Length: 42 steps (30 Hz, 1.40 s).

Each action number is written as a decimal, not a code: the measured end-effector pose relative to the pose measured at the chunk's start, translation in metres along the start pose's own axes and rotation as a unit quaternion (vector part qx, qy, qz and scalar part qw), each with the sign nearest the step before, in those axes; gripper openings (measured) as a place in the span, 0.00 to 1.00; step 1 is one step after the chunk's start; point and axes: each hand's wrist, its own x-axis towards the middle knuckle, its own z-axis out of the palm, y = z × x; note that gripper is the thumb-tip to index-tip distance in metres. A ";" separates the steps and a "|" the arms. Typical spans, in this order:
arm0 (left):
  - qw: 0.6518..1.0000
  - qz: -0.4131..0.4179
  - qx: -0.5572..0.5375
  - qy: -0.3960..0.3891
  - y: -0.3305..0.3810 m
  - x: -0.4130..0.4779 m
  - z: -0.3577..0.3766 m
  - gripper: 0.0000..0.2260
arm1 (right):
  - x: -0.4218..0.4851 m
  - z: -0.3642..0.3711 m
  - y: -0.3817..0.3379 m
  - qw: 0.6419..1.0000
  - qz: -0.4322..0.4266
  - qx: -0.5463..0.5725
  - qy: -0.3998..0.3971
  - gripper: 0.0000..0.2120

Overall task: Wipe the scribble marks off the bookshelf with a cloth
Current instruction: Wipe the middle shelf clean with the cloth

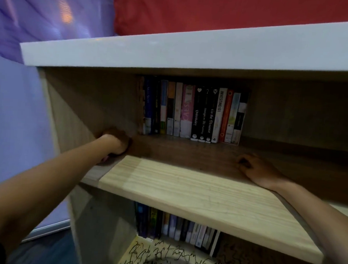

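My left hand [115, 142] curls into the corner of the pale wooden bookshelf board [186, 185], which runs left to right; I cannot tell if it grips anything. My right hand [258, 170] rests on it, loosely curled.

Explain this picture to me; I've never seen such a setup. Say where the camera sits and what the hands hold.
No machine here: a person wears one camera on the head, looking down at their own arms. Both reach into a wooden bookshelf. The left hand is bunched in the shelf's left corner; whether it holds a cloth is too dark to tell. The right hand rests on the board, fingers loosely curled, seemingly empty. Books stand at the back. Black scribble marks cover the shelf below.
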 end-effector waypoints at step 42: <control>0.992 0.111 -0.046 -0.026 0.158 -0.243 -0.047 0.30 | -0.001 0.004 -0.017 0.996 0.047 0.074 0.031 0.10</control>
